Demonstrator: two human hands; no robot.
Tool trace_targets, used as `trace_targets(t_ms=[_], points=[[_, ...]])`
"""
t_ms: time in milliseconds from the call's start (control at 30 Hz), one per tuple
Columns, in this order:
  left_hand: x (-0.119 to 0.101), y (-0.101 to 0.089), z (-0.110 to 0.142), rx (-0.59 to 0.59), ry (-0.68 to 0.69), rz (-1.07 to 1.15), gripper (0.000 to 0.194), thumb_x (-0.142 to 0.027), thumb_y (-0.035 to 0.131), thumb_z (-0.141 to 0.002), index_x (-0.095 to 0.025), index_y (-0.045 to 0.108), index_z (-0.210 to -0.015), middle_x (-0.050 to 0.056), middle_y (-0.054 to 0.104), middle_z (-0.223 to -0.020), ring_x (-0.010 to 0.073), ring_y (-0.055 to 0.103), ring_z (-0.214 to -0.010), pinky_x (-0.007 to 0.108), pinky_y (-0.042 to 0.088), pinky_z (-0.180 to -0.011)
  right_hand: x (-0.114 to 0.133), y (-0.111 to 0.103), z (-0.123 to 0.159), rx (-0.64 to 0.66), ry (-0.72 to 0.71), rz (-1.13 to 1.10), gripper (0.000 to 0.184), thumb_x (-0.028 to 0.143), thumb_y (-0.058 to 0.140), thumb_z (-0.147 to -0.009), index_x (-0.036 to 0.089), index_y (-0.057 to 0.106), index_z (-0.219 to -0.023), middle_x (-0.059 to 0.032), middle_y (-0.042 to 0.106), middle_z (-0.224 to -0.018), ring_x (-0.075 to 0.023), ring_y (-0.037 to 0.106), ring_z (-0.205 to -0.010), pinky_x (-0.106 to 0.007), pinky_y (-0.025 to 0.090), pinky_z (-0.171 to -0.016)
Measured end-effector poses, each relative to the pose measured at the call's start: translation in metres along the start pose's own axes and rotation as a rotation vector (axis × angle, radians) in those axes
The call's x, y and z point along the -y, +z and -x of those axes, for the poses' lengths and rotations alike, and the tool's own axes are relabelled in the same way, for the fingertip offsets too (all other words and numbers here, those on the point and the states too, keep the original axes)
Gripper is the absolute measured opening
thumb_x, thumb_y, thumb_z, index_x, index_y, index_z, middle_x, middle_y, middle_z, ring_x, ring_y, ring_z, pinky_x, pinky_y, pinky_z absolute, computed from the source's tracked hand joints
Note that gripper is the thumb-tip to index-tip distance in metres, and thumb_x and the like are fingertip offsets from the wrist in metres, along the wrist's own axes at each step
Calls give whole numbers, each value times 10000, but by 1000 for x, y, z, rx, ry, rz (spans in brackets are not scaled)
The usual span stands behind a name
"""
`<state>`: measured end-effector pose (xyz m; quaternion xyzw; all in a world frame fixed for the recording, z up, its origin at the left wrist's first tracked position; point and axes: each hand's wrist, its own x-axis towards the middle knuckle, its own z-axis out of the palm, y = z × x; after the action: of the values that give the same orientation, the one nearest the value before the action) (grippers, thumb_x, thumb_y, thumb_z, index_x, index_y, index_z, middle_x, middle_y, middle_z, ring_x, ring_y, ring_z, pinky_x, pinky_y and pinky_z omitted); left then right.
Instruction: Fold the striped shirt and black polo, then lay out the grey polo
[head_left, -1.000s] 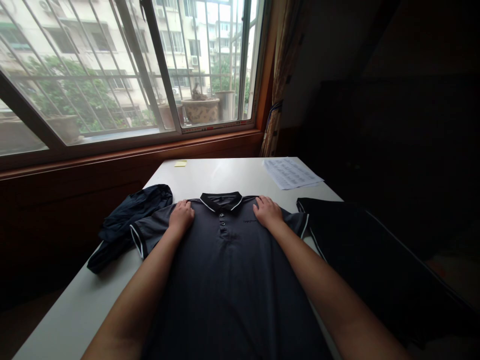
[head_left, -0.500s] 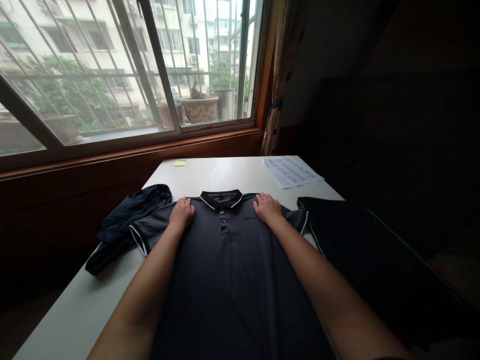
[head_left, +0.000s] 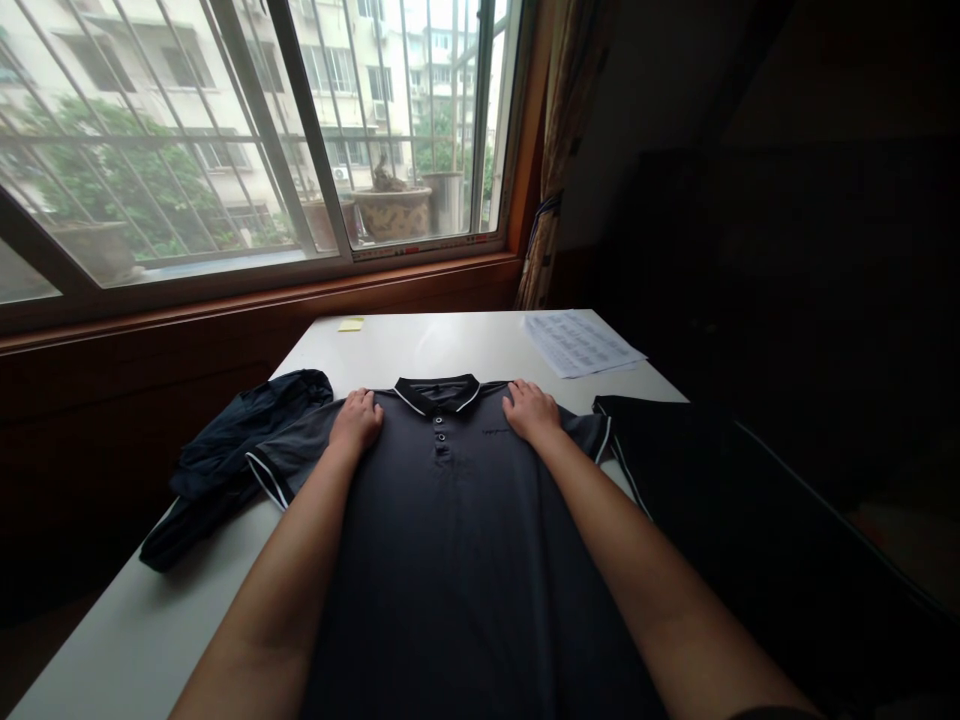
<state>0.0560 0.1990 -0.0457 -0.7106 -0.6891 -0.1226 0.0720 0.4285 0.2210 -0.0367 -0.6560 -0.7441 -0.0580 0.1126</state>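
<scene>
A dark grey polo shirt [head_left: 450, 540] lies front side up, its black collar with white piping at the far end. My left hand [head_left: 357, 420] is at the shirt's left-side shoulder in view, fingers bent and closed on the cloth. On the opposite shoulder, my right hand [head_left: 532, 410] has its fingers curled on the fabric in the same way. Both thumbs are mostly hidden. The short sleeves, edged in white, spread out beyond each hand. My forearms cover parts of the shirt's sides.
The shirt is on a white table [head_left: 420, 345]. A crumpled dark garment [head_left: 247, 435] lies at the left edge. Black cloth with white piping [head_left: 697, 480] covers the right side. Printed papers [head_left: 581, 342] and a yellow note [head_left: 351, 325] lie at the back, below a barred window [head_left: 322, 130].
The view has shifted slightly. Creases below the shirt's buttons look a little different, and the collar edge sits slightly higher in view. Both hands stay at the shoulders.
</scene>
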Motion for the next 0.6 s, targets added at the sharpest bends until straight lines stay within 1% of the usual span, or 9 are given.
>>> trace_targets(t_ms=[100,267,467,600], points=[[1,3,-6,1,3,10,550,-318,343,-986,0,533,-1392,216,512,-1481,309,420,-1415,406,285,-1214,-1,2,-5,1,7,-4,532,402,343,-1008,179,497,-1465,-99,480,-1537,-273,412,-1369,-412,334,-1109],[5,8,-18,-21,9,29,522,-309,358,-983,-26,554,-1375,206,531,-1463,313,434,-1399,415,301,-1206,-4,8,-16,-11,6,-18,537,419,350,-1006,175,502,-1459,-92,479,-1540,-276,408,-1385,-418,327,-1122],[10,10,-30,-37,32,66,497,-291,384,-972,-55,558,-1372,191,554,-1435,305,451,-1372,433,319,-1194,-8,14,-30,17,3,-18,556,441,334,-1009,188,472,-1485,-77,450,-1565,-274,376,-1419,-425,301,-1145],[10,10,-34,-27,25,88,499,-286,384,-973,-30,558,-1364,213,538,-1446,308,449,-1378,430,324,-1194,-9,17,-36,37,0,-22,571,450,322,-1011,185,454,-1499,-74,434,-1577,-274,360,-1431,-435,288,-1153]])
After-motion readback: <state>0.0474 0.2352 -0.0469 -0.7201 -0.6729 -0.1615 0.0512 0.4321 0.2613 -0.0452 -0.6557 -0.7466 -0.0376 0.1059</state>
